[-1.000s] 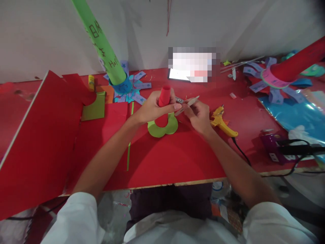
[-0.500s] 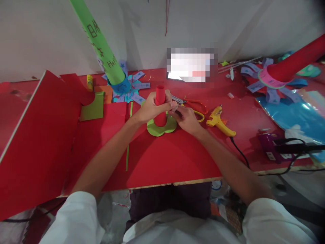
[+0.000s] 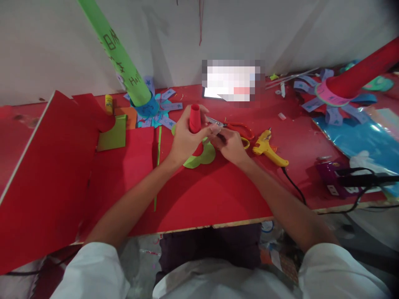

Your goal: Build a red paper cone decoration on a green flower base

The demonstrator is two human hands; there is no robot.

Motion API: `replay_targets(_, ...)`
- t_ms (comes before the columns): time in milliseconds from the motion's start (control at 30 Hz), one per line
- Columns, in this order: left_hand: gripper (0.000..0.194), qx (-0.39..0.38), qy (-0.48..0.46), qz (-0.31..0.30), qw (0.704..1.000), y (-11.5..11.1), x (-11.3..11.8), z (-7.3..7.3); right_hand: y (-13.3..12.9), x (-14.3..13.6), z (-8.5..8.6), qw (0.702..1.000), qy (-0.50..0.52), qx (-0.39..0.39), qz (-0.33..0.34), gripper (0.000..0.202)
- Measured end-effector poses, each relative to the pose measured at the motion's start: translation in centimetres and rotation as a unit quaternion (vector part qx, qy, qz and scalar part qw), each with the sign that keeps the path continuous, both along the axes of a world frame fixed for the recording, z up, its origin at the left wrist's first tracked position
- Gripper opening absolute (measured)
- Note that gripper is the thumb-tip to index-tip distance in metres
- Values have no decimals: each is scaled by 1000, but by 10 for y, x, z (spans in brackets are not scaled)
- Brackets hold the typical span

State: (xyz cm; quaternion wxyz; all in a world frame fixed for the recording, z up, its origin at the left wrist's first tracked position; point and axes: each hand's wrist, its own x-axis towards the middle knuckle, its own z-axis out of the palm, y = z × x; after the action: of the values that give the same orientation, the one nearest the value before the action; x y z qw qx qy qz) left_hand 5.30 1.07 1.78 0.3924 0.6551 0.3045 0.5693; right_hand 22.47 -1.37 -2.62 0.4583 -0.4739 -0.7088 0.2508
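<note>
The left hand (image 3: pixel 182 143) wraps a rolled red paper tube (image 3: pixel 195 120) above its lobed green paper base (image 3: pixel 206 155) at the red bench (image 3: pixel 301 145); the right hand (image 3: pixel 232 146) pinches alongside, contents unclear. Likely light and crushable, it suits gentle, low gripping.

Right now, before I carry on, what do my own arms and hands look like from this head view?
Both arms wear loose, plain white short sleeves, the left and the right, with no marking that shows. The forearms below are uncovered. The left hand and right hand are bare, without gloves; no watch or bracelet shows at either wrist.
</note>
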Motion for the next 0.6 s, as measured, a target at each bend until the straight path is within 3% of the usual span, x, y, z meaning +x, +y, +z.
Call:
replay_targets(133,43,14,-23,69,997,-4,5,5,0,10,3,993,105,-8,-57,42)
replay_targets(267,43,32,-38,43,998,-1,2,18,-2,13,5,983,161,-30,-83,46)
replay_targets(600,36,50,-37,9,998,-6,-1,42,-7,6,12,977,204,-33,-58,43)
